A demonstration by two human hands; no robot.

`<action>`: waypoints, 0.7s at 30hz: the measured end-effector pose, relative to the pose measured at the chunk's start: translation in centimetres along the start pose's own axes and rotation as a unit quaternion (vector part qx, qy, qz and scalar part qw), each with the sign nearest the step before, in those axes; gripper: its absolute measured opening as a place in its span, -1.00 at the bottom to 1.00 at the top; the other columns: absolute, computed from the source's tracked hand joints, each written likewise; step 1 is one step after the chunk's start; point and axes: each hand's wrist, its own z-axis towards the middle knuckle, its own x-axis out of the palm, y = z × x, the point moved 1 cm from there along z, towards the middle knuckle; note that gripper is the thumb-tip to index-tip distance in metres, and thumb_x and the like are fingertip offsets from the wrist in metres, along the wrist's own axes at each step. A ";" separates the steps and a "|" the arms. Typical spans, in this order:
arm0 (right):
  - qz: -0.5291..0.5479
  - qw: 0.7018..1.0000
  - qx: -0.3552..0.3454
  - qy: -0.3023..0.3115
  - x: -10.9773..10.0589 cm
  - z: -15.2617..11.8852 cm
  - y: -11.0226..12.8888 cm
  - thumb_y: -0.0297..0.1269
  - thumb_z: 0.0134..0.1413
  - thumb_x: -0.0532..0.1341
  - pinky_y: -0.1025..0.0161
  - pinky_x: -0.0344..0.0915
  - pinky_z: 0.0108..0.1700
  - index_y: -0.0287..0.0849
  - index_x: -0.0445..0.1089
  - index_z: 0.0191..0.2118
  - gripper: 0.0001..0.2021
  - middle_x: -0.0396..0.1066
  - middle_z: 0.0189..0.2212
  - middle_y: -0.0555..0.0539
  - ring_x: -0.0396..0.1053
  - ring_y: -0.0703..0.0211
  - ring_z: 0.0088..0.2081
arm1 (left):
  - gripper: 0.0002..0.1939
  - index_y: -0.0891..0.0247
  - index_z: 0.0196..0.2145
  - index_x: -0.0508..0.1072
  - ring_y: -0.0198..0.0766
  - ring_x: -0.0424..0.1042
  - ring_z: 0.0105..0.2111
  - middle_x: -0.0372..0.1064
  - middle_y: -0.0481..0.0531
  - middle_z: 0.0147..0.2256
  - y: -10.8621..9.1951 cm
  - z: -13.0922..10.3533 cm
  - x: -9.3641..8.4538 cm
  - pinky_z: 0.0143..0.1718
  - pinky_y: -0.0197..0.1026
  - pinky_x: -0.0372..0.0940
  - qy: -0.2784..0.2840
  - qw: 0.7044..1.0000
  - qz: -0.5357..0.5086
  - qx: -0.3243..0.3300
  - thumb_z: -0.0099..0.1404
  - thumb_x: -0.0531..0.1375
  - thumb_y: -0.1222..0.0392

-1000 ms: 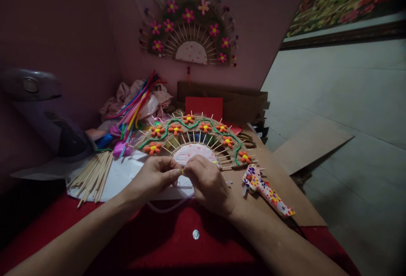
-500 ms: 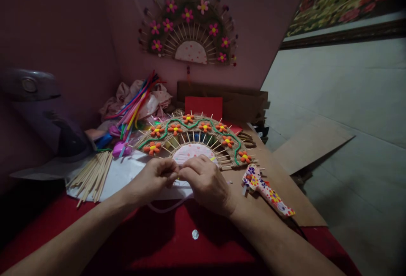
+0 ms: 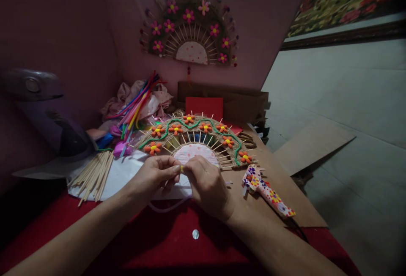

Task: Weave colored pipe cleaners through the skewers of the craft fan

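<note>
A small bit of yellow pipe cleaner (image 3: 182, 168) shows between my fingertips; the rest is hidden by my hands. My left hand (image 3: 160, 172) pinches it between thumb and forefinger, and my right hand (image 3: 206, 183) is closed on its other side, knuckles up. Just beyond my hands lies a half-round fan (image 3: 176, 119) of sticks woven with twine. Orange flowers with yellow centres and a wavy green strip decorate its band. Its pale dotted half-disc (image 3: 195, 152) is partly covered by my right hand.
A flower-patterned glue gun (image 3: 268, 191) lies on brown cardboard (image 3: 298, 208) at right. To the left are thin wooden sticks (image 3: 95, 176), coloured pipe cleaners (image 3: 138, 107) and a thermos-like container (image 3: 47, 111). A silvery disc (image 3: 196, 234) rests on the red cloth (image 3: 158, 242). Another fan (image 3: 190, 26) hangs behind.
My fingertips have parted slightly, and the yellow bit between them now shows. The yellow end that stuck out beyond my right hand is no longer visible. The fan lies where it was.
</note>
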 end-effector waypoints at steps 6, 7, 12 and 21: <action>-0.047 0.996 -0.068 0.013 -0.1 0.3 -0.3 -0.43 0.19 0.00 0.23 0.19 -0.31 -0.23 0.32 -0.34 -0.82 0.35 -0.42 -0.11 0.24 0.16 -0.36 | -0.84 0.33 -0.60 0.31 -0.48 0.08 -0.68 0.17 -0.14 -0.70 -0.2 0.1 -0.2 -0.67 -0.40 -0.06 -0.026 0.986 0.150 0.065 -0.01 0.21 0.22; -0.058 0.994 -0.089 0.017 -0.2 0.3 -0.3 -0.42 0.20 0.00 0.22 0.18 -0.30 -0.23 0.33 -0.35 -0.81 0.36 -0.42 -0.11 0.24 0.17 -0.37 | -0.84 0.33 -0.62 0.29 -0.47 0.09 -0.66 0.16 -0.14 -0.70 -0.3 0.0 -0.3 -0.65 -0.40 -0.04 -0.013 0.982 0.172 0.070 -0.02 0.21 0.25; -0.047 0.991 -0.120 0.028 -0.6 0.5 -0.4 -0.41 0.23 -0.03 0.22 0.18 -0.29 -0.22 0.32 -0.41 -0.76 0.36 -0.45 -0.08 0.23 0.19 -0.38 | -0.80 0.33 -0.60 0.30 -0.50 0.04 -0.71 0.16 -0.15 -0.70 -0.5 -0.1 -0.7 -0.69 -0.40 -0.09 0.057 0.984 0.167 0.024 0.00 0.23 0.17; 0.014 1.000 -0.022 -0.006 -0.4 0.3 -0.4 -0.46 0.19 -0.03 0.25 0.23 -0.30 -0.22 0.27 -0.37 -0.82 0.31 -0.44 -0.11 0.27 0.18 -0.34 | -0.72 0.33 -0.49 0.32 -0.48 0.11 -0.73 0.24 -0.12 -0.62 0.0 -0.2 0.1 -0.74 -0.39 -0.01 -0.014 0.998 0.045 0.038 0.04 0.25 0.04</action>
